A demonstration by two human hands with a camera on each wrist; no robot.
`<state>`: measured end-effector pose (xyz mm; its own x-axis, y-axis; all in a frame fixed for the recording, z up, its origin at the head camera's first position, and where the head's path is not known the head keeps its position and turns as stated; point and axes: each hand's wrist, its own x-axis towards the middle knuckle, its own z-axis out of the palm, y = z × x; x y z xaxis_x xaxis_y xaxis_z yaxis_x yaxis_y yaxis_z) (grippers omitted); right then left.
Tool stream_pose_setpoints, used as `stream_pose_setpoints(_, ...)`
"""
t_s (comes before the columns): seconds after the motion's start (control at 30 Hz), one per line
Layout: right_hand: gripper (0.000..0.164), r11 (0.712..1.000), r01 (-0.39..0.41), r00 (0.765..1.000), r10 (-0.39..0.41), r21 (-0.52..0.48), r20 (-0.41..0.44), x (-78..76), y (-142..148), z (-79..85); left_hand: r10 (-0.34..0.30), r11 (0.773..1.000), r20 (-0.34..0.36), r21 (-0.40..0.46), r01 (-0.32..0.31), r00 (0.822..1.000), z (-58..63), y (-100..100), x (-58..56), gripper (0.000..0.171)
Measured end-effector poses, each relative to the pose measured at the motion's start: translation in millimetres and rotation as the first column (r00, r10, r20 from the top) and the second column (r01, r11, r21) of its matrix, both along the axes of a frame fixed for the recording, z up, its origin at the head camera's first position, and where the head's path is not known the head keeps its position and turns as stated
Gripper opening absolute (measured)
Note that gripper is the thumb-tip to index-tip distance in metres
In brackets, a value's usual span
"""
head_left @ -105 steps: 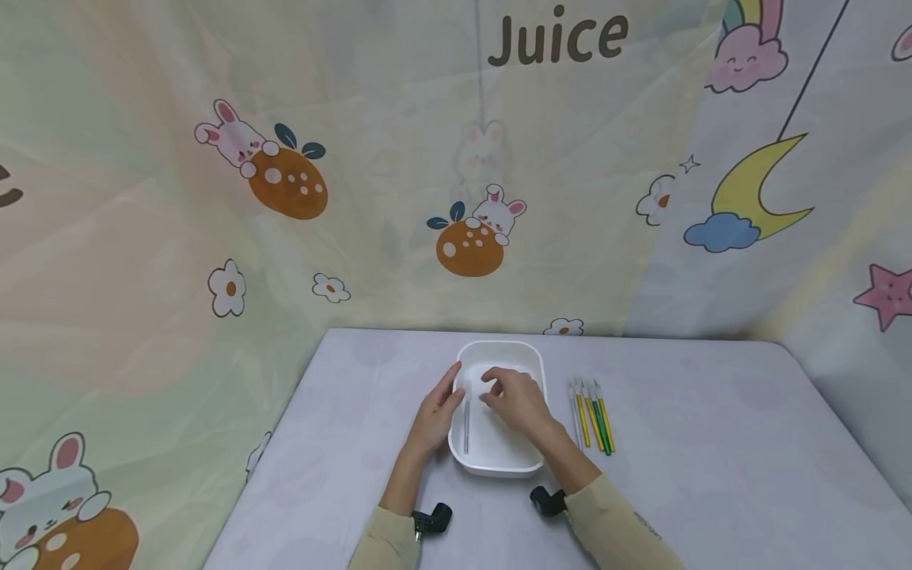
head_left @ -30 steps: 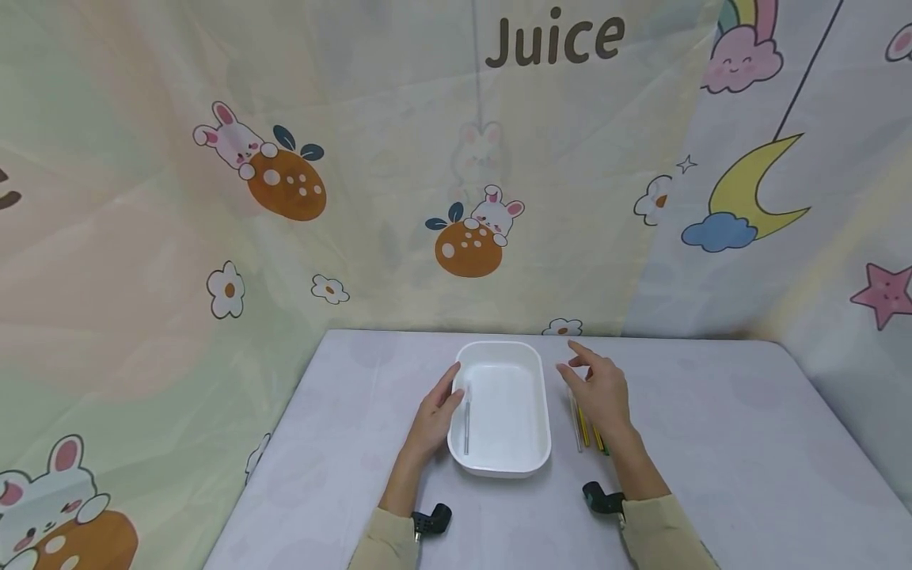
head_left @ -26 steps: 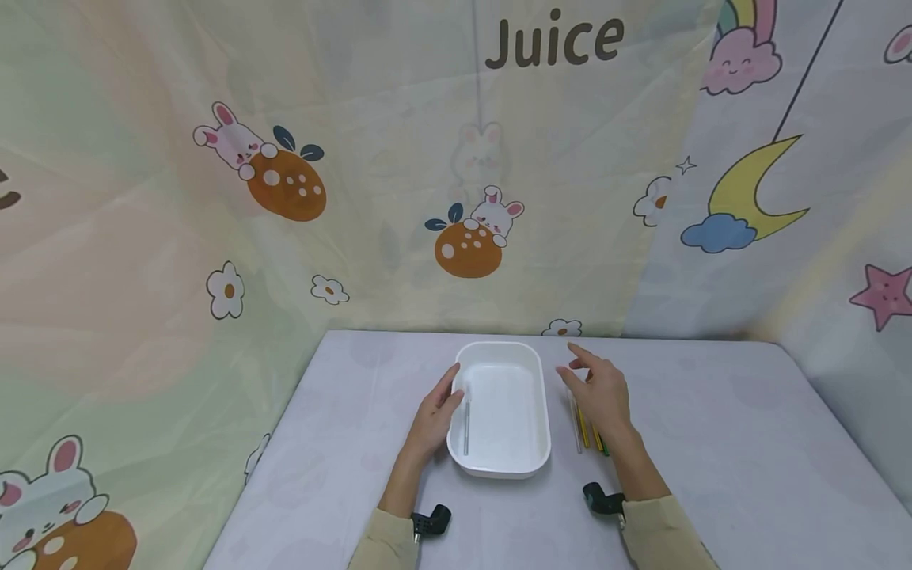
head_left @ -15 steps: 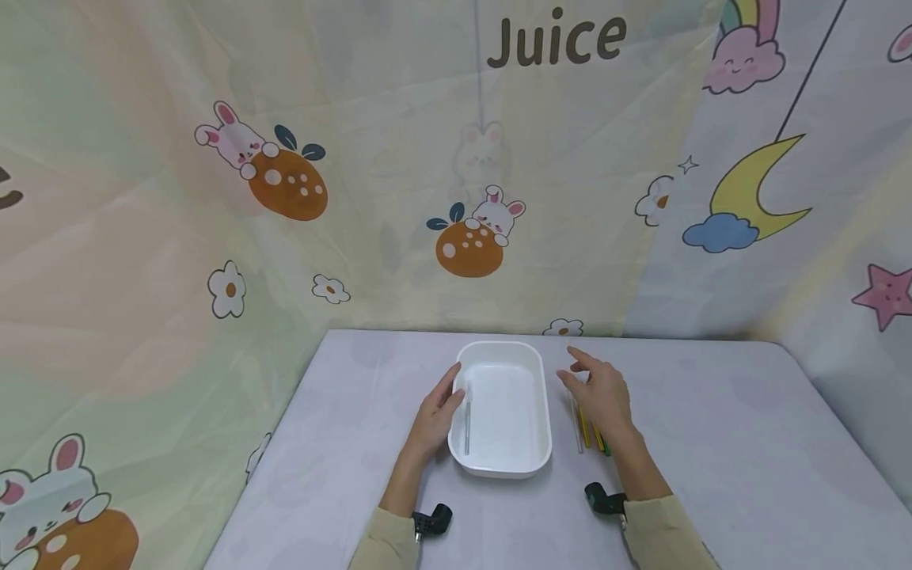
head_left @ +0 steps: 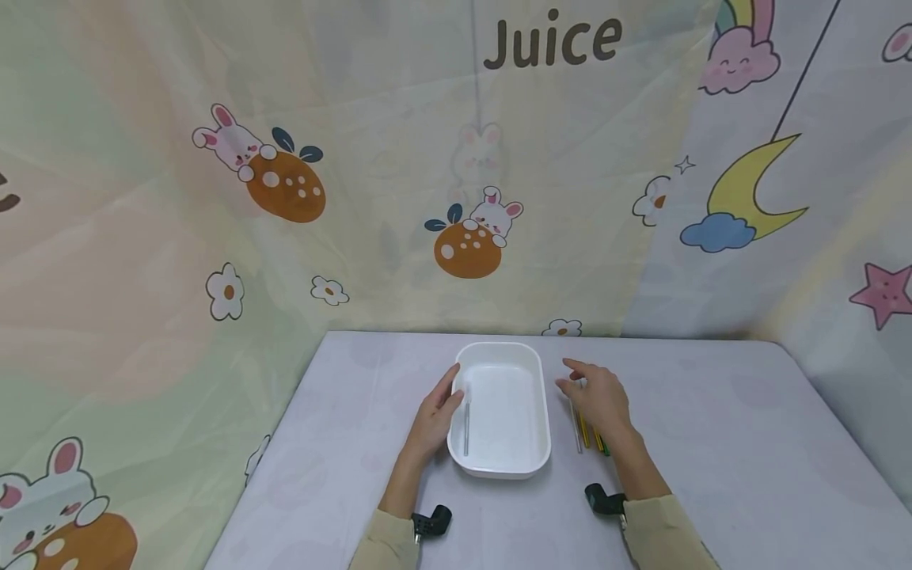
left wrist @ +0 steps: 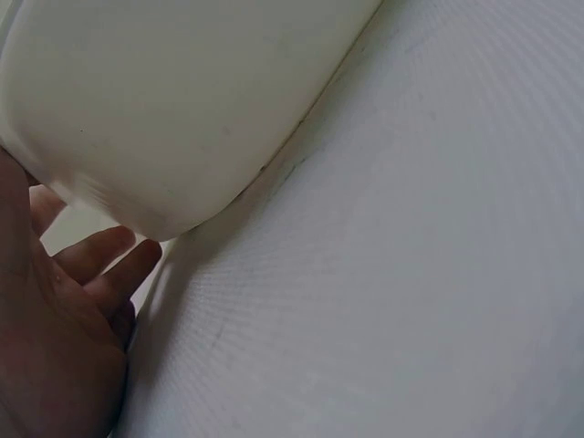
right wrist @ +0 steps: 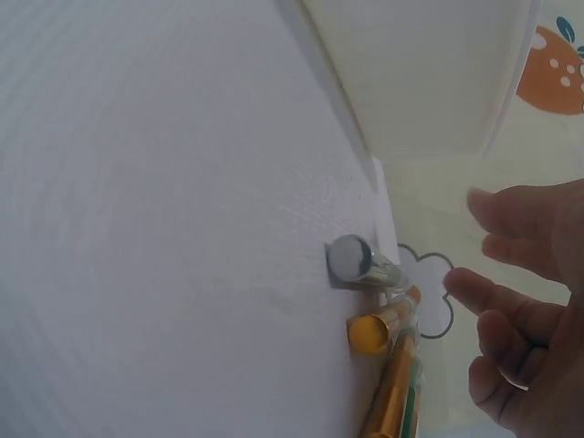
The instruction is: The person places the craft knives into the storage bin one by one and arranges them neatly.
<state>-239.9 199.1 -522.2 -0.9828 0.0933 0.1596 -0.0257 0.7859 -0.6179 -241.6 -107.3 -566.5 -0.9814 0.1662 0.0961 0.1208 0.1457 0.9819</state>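
A white rectangular tray point(head_left: 509, 412) stands on the table, with a slim silver pen-shaped tool point(head_left: 466, 427) lying along its left side. My left hand point(head_left: 430, 419) holds the tray's left edge, thumb at the rim and fingers along the outer wall. To the right of the tray, my right hand point(head_left: 602, 400) hovers over a row of similar tools, thumb and index finger apart, holding nothing. A silver tool point(right wrist: 351, 259) and a yellow tool point(right wrist: 370, 334) show their near ends in the right wrist view. Green shows beside them; the hand hides their far parts.
A pale cloth covers the table point(head_left: 720, 443). Behind it hangs a printed curtain point(head_left: 385, 158) with rabbits, oranges and the word Juice. A black wrist camera point(head_left: 432, 520) sits at the left cuff, another wrist camera point(head_left: 604, 499) at the right.
From over the tray, my right hand has moved right to the row of tools. In the last half second its fingertips have dropped slightly. The left hand and tray stay put.
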Motion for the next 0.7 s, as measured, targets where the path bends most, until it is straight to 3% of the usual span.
stream_pose_setpoints(0.27, 0.044, 0.998, -0.014, 0.998, 0.01, 0.055, 0.057, 0.9, -1.8, -3.6, 0.002, 1.0, -0.004, -0.001, -0.002, 1.0, -0.8, -1.0, -0.2, 0.051)
stream_pose_setpoints(0.7, 0.04, 0.991, -0.057, 0.996, 0.047, 0.123, 0.078, -1.7, -0.2, -7.0, 0.007, 1.0, 0.006, -0.012, -0.007, 1.0, 0.1, -0.8, 0.8, 0.051)
